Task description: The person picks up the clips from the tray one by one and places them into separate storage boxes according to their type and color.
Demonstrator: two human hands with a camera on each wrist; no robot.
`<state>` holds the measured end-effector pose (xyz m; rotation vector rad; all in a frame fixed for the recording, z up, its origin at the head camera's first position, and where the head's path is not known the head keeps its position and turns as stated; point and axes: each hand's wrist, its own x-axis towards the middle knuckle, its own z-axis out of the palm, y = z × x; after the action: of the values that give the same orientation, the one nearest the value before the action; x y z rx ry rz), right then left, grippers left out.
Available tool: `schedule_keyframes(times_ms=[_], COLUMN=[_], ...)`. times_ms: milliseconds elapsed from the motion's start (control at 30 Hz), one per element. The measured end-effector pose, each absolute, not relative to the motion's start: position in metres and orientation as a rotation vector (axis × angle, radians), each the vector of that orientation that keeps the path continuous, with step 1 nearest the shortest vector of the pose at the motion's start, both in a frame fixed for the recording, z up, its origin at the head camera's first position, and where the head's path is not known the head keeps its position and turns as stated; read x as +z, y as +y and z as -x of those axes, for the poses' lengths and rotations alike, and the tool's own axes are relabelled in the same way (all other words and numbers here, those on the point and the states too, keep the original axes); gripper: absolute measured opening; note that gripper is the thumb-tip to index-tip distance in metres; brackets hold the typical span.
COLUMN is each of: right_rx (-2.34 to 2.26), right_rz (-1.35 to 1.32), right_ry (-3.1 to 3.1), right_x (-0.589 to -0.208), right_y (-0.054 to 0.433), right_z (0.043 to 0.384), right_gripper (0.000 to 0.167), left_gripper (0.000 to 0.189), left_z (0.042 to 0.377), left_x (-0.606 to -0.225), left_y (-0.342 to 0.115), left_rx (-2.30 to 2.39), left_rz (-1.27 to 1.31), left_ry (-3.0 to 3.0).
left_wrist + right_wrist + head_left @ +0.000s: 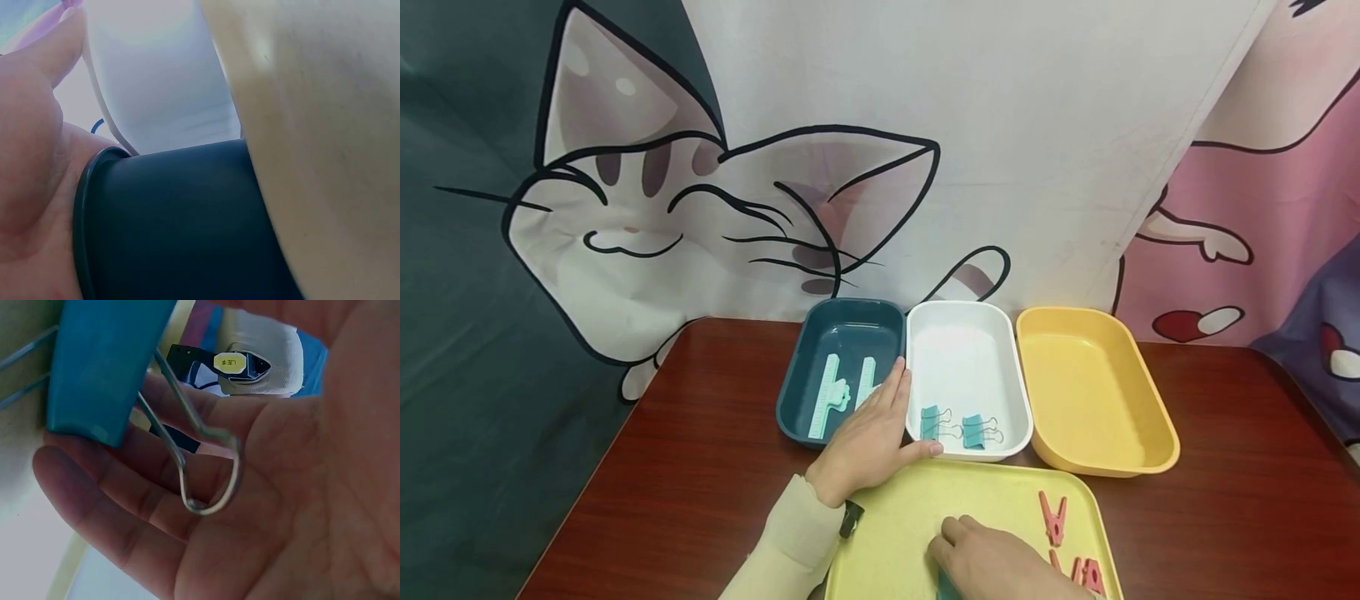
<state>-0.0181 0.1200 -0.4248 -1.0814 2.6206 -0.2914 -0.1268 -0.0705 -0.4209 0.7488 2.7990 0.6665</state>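
My left hand [868, 437] lies with straight fingers across the adjoining rims of the dark teal tray [790, 400] and the white tray [966, 350]. Its thumb reaches over the white tray's front rim. Over the yellow-green tray [895, 533], my right hand [1000, 558] curls its fingers around a teal binder clip [109, 369], whose wire handle points into the palm in the right wrist view. Two mint ruler-like clips [825, 400] lie in the teal tray, one partly behind my left hand. Two teal binder clips [976, 432] lie in the white tray.
Several pink clothespins [1054, 523] lie on the right side of the yellow-green tray. A yellow-orange tray [1082, 392] stands to the right of the white one. All sit on a brown wooden table [700, 467], with a cartoon-cat cloth [1037, 125] behind it.
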Motion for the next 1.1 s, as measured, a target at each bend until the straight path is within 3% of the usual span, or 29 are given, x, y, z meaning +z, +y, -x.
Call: schedule_keyframes(times_ms=[133,367,633,900,1100], right_rx=[-0.321,-0.3,-0.339,-0.337,-0.326], right_rz=[1.079,1.147,1.113,1.142,1.152], right_ry=[2.63,2.677,2.666,2.699,2.719], right_x=[-0.4223,-0.4213,-0.4214,-0.4205,-0.418], right_y=[0.1207,0.1185,0.1179,0.1168,0.1177], right_z=[0.0192,0.0197,0.0208,0.0224,0.0242], right_gripper=[0.06,0.04,0.047,0.038,0.041], left_gripper=[0.106,0.106,0.106,0.106,0.106], left_z=[0.1261,0.1263,0.1264,0.1262,0.1262], left_x=[-0.4209,-0.4211,-0.4222,-0.4216,-0.4217], left_y=[-0.0711,-0.0714,-0.0711,-0.0711,-0.0717], left_rx=[0.668,0.67,0.672,0.669,0.662], left_rz=[-0.75,-0.764,-0.761,-0.758,-0.756], left_ry=[2.799,2.8,2.803,2.806,2.806])
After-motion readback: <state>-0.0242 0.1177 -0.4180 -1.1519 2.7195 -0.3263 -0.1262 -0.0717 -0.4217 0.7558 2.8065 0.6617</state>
